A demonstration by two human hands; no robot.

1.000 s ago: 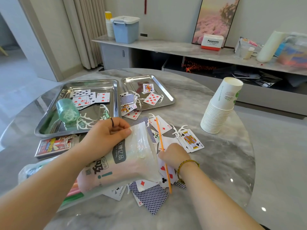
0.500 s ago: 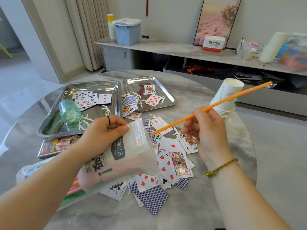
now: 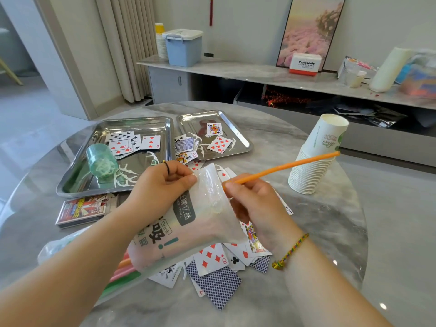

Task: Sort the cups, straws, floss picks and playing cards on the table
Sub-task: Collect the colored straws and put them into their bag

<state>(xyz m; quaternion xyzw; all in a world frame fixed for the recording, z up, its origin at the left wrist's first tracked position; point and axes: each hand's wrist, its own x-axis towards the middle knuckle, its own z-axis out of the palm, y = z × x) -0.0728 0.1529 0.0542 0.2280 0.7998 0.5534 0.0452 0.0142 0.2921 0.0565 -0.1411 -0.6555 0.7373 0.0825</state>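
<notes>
My left hand (image 3: 162, 185) grips the open mouth of a translucent straw bag (image 3: 188, 223) with coloured straws inside. My right hand (image 3: 257, 204) pinches an orange straw (image 3: 285, 165), its near end at the bag's mouth and its far end pointing up right. Loose playing cards (image 3: 212, 258) lie scattered under and around the bag. A tall stack of white paper cups (image 3: 316, 156) stands at the right. White floss picks (image 3: 127, 173) lie in the large steel tray (image 3: 77, 166), beside a tipped green container (image 3: 101, 161).
A smaller steel tray (image 3: 240, 135) behind holds cards and floss picks. A card box (image 3: 85, 208) lies left of the bag. The round marble table's edge curves at right. A sideboard with boxes runs along the far wall.
My right hand picked the orange straw off the cards, raised it, and has now brought its near end down to the bag's mouth. My left hand kept hold of the bag.
</notes>
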